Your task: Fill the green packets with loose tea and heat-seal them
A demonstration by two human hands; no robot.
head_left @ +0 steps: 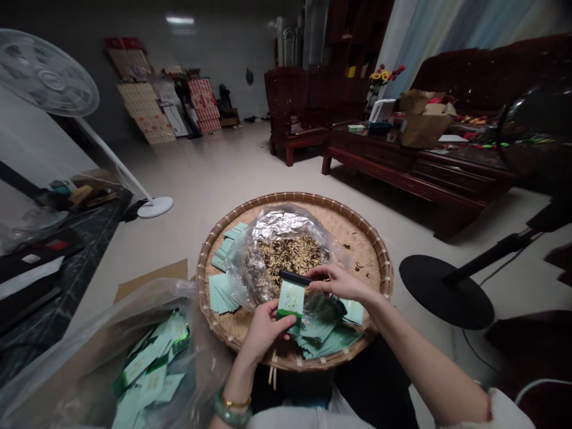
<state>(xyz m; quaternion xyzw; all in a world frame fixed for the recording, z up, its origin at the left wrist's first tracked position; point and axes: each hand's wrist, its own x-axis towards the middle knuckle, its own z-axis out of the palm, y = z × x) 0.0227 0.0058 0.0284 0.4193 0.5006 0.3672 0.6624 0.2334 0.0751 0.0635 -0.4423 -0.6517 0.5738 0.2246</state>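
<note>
My left hand [270,325] holds a light green packet [291,301] upright by its lower end, thumb across the front. Gold print and a darker green band show on the packet. My right hand [333,281] grips one end of a slim black bar [295,277], which lies across the packet's top edge. Behind them, a clear plastic bag [243,253] stands open on a round woven bamboo tray [378,238]. A dry mix of pale and dark bits [290,256] fills the bag. Several more green packets [319,333] lie below my right hand.
Fanned stacks of green packets [222,292] lie on the tray's left side. A large clear bag [201,351] at lower left holds several green packets [154,363]. A white fan [154,207] stands at left, a black fan base [447,292] at right. A dark wooden table [402,158] stands beyond.
</note>
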